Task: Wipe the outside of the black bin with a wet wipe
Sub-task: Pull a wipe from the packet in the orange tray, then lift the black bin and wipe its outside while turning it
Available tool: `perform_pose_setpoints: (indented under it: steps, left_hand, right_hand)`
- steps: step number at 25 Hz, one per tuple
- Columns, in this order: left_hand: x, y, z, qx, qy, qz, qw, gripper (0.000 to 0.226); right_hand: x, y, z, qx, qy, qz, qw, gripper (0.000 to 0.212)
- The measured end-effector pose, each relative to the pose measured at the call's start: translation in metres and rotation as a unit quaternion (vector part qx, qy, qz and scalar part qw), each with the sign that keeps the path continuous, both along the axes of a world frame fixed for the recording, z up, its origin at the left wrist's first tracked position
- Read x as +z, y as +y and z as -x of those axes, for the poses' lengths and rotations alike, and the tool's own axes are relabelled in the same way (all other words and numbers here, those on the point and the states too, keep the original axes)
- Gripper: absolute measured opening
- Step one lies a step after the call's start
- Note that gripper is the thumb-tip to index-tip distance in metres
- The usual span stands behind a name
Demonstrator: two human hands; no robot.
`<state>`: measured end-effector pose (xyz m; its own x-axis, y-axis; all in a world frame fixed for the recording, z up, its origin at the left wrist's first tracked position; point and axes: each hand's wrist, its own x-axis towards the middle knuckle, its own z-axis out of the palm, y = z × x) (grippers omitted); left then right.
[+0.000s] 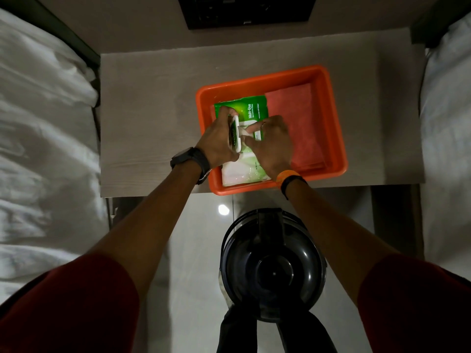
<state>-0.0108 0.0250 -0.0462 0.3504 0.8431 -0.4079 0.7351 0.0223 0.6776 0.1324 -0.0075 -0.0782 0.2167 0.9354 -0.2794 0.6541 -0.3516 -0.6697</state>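
Note:
A green and white pack of wet wipes (251,110) lies in an orange tray (331,118) on a grey bedside table (150,118). My left hand (216,143) holds the pack's white flip lid (235,135) raised. Beside it, my right hand (271,143) pinches a white wipe (243,132) at the pack's opening with thumb and forefinger. The black bin (274,266), round with a domed lid, stands on the floor below the table's front edge, between my forearms.
A folded orange-red cloth (298,123) lies in the tray to the right of the pack. White beds (38,149) flank the table on both sides. A dark panel (244,11) is on the wall behind. Pale glossy tiles (193,250) surround the bin.

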Motion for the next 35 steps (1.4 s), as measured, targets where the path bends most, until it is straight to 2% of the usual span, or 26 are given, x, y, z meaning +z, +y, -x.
perform_pose_setpoints:
  steps: [3,5,8,10,13,15,17,19,22,24,27,30,33,35]
  left_hand:
    - [-0.007,-0.004,0.000,-0.022,0.022,-0.021,0.999,0.088]
    - [-0.013,-0.012,-0.002,-0.076,0.086,-0.064,0.991,0.080]
    - [-0.022,-0.025,-0.010,-0.169,0.196,-0.142,0.956,0.053]
    - [-0.027,-0.030,-0.015,-0.193,0.239,-0.143,0.941,0.053]
    - [-0.030,-0.033,-0.021,-0.205,0.288,-0.140,0.925,0.058]
    - [-0.025,-0.031,-0.024,-0.201,0.296,-0.116,0.926,0.056]
    - [-0.015,-0.033,-0.025,-0.180,0.283,-0.090,0.938,0.052]
    - [-0.002,-0.046,-0.028,-0.162,0.248,-0.112,0.949,0.052]
    - [0.017,-0.089,-0.037,-0.127,0.075,-0.274,0.950,0.047]
    - [0.024,-0.123,-0.045,-0.104,-0.024,-0.318,0.942,0.039]
    - [0.013,-0.169,-0.056,-0.110,-0.063,-0.247,0.961,0.033]
    - [-0.014,-0.198,-0.071,-0.209,0.012,-0.121,0.970,0.030]
    - [-0.051,-0.199,-0.100,-0.324,0.074,-0.047,0.942,0.035]
    - [-0.075,-0.195,-0.128,-0.409,0.124,-0.021,0.904,0.051]
  right_hand:
    - [0.013,-0.001,-0.013,-0.108,0.096,-0.028,0.989,0.011]
    - [0.022,-0.010,-0.024,-0.152,0.122,-0.024,0.980,0.017]
    - [0.021,-0.027,-0.038,-0.166,0.156,0.010,0.974,0.018]
    - [0.017,-0.035,-0.042,-0.164,0.198,0.005,0.966,0.024]
    - [0.015,-0.040,-0.042,-0.163,0.260,-0.006,0.952,0.045]
    - [0.018,-0.043,-0.041,-0.162,0.273,0.002,0.948,0.053]
    - [0.027,-0.048,-0.040,-0.161,0.279,0.001,0.947,0.053]
    - [0.043,-0.063,-0.043,-0.169,0.306,0.001,0.937,0.054]
    - [0.069,-0.109,-0.055,-0.163,0.436,0.020,0.885,0.063]
    - [0.078,-0.151,-0.068,-0.163,0.483,0.034,0.860,0.057]
    - [0.072,-0.211,-0.088,-0.222,0.495,0.063,0.838,0.039]
    - [0.050,-0.266,-0.103,-0.317,0.455,0.098,0.826,0.021]
    - [0.016,-0.308,-0.113,-0.386,0.410,0.112,0.819,0.018]
    - [-0.011,-0.326,-0.121,-0.413,0.359,0.102,0.831,0.024]
